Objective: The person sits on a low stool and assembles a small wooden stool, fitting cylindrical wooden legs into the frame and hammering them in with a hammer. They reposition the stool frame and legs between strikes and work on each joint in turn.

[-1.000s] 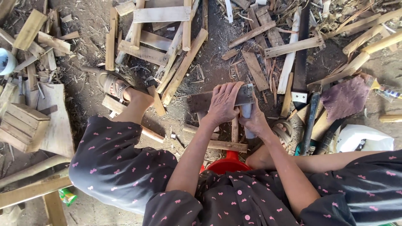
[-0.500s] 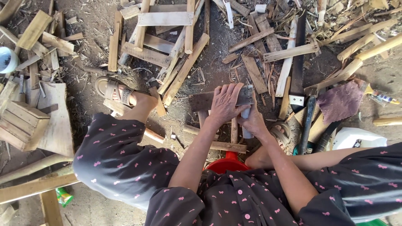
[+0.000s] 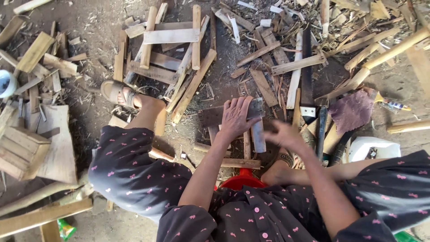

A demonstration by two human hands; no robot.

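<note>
My left hand (image 3: pixel 235 117) lies flat on a dark flat metal plate (image 3: pixel 209 115) on the ground and presses it down. The thumb reaches toward a grey rectangular bar (image 3: pixel 258 136) that stands across the plate's right end. My right hand (image 3: pixel 284 136) hovers just right of the bar. It is blurred, its fingers are spread, and nothing is in it. Thin wooden slats (image 3: pixel 233 162) lie under the plate and the bar.
A dark hand saw (image 3: pixel 307 76) lies to the right, next to a purple cloth (image 3: pixel 354 112) and a white container (image 3: pixel 374 148). Wood offcuts (image 3: pixel 174 54) cover the dirt. My sandalled foot (image 3: pixel 117 93) is at the left, a red stool (image 3: pixel 242 181) under me, a wooden box (image 3: pixel 20 150) far left.
My right hand has let go of the grey bar and swung out to the right. My left hand has stayed on the plate. The view has shifted slightly.
</note>
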